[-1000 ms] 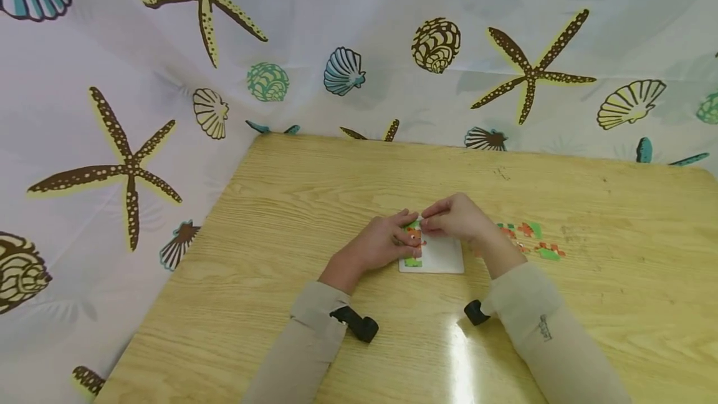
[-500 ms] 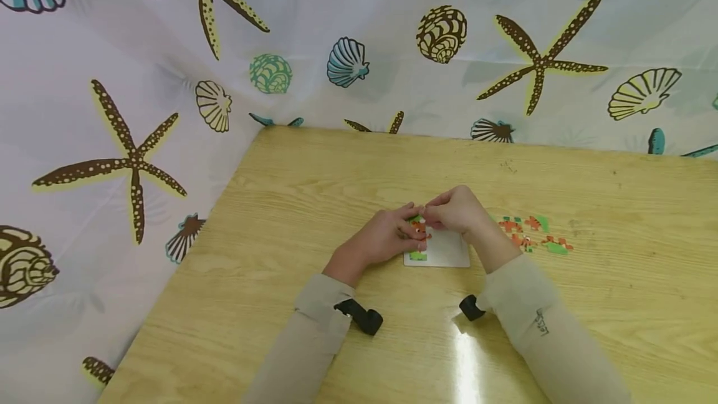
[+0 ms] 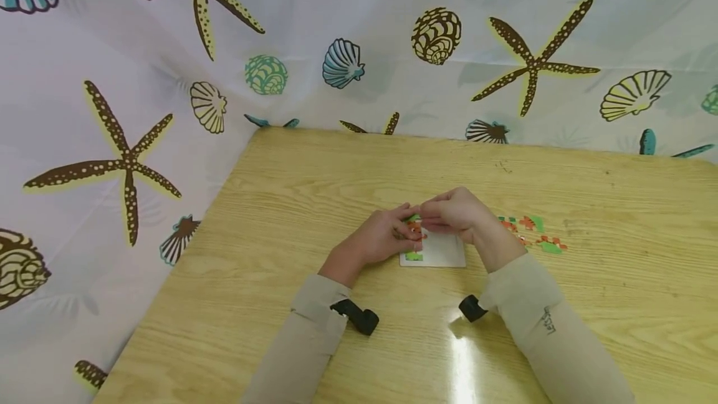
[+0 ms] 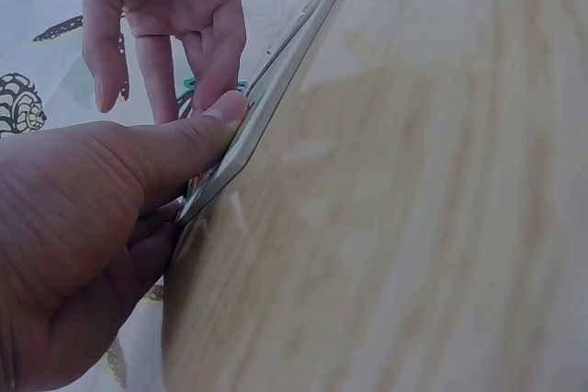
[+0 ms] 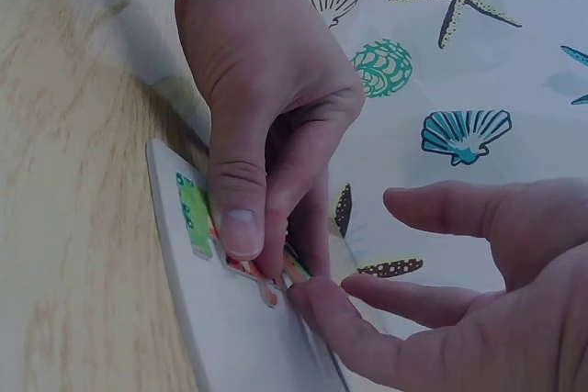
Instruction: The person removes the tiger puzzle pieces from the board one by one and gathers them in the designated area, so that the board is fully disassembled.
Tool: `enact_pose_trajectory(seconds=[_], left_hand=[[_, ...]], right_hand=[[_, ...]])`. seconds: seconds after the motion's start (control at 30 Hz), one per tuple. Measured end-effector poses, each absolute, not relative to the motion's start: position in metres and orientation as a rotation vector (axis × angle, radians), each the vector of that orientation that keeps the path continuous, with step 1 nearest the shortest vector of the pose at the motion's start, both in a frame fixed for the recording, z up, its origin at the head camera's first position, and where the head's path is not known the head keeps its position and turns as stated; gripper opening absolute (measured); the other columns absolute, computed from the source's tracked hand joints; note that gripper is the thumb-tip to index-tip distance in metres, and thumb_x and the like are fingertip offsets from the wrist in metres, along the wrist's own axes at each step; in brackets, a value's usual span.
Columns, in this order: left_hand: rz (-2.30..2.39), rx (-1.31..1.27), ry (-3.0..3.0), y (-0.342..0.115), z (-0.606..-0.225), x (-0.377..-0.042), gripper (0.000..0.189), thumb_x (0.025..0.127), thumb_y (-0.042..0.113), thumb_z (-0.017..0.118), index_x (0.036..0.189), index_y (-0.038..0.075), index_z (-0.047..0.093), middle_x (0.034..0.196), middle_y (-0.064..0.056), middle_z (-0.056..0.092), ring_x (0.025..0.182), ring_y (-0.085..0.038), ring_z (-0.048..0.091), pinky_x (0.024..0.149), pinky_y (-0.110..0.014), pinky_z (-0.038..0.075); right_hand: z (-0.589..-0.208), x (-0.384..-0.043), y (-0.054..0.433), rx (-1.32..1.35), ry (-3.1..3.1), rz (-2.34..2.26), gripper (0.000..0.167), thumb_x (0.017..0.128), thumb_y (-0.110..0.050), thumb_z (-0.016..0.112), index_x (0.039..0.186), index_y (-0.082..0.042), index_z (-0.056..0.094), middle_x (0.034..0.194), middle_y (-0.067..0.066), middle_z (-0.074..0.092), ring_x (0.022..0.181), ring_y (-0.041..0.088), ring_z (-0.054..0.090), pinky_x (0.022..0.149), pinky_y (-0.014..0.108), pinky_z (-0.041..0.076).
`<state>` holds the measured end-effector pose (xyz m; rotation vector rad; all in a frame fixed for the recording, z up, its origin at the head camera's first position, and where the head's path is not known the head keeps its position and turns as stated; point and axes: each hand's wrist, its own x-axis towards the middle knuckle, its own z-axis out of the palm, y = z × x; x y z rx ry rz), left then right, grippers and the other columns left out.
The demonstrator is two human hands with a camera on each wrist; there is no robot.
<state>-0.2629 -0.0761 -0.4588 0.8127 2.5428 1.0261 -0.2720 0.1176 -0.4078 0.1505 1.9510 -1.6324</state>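
Observation:
A white puzzle board (image 3: pixel 445 257) lies on the table, with a column of joined orange and green puzzle pieces (image 3: pixel 414 256) along its left side. My left hand (image 3: pixel 387 239) rests over these pieces; in the right wrist view its thumb and forefinger press on the puzzle pieces (image 5: pixel 196 213). The right hand (image 3: pixel 457 214) is at the far edge of the board, its fingertips touching near the top of the column. In the right wrist view the right hand's thumb (image 5: pixel 441 213) stands apart from its fingers. Whether a piece lies beneath those fingertips is hidden.
Several loose orange and green puzzle pieces (image 3: pixel 530 223) lie right of the board, partly behind the right wrist. The wooden table (image 3: pixel 314 179) meets a white curtain (image 3: pixel 387 86) printed with shells and starfish at the back and left.
The left hand stays on the pieces. The right hand's fingers shift slightly at the board's far edge, its thumb moving off the fingertips. The head view moves a little.

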Motion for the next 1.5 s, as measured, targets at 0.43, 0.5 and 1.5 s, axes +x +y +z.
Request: enact_pose_trajectory(seconds=[0.43, 0.5, 1.5], left_hand=[[1.039, 0.799, 2.534, -0.077, -0.463, -0.262, 0.023, 0.089, 0.027, 0.077, 0.103, 0.010, 0.081, 0.157, -0.011, 0.043, 0.151, -0.029, 0.029, 0.116, -0.042, 0.039], [1.029, 0.810, 2.527, -0.077, -0.463, -0.263, 0.024, 0.089, 0.028, 0.076, 0.105, 0.010, 0.080, 0.157, -0.011, 0.042, 0.152, -0.030, 0.028, 0.117, -0.042, 0.039], [1.031, 0.784, 2.547, -0.082, -0.460, -0.263, 0.027, 0.090, 0.031, 0.076, 0.110, 0.014, 0.079, 0.155, -0.010, 0.045, 0.152, -0.026, 0.027, 0.119, -0.044, 0.035]], right_hand=[[-0.426, -0.279, 0.112, 0.081, 2.240, -1.482, 0.025, 0.093, -0.004, 0.069, 0.116, 0.006, 0.070, 0.112, 0.020, 0.073, 0.082, 0.014, 0.073, 0.079, 0.028, 0.061], [-0.426, -0.281, 0.110, 0.056, 2.278, -1.441, 0.024, 0.092, -0.004, 0.070, 0.114, 0.006, 0.070, 0.107, 0.019, 0.074, 0.078, 0.013, 0.073, 0.076, 0.028, 0.061], [-0.420, -0.284, 0.127, -0.003, 2.136, -1.526, 0.030, 0.100, -0.008, 0.061, 0.127, 0.005, 0.065, 0.126, 0.022, 0.063, 0.089, 0.016, 0.073, 0.084, 0.030, 0.060]])
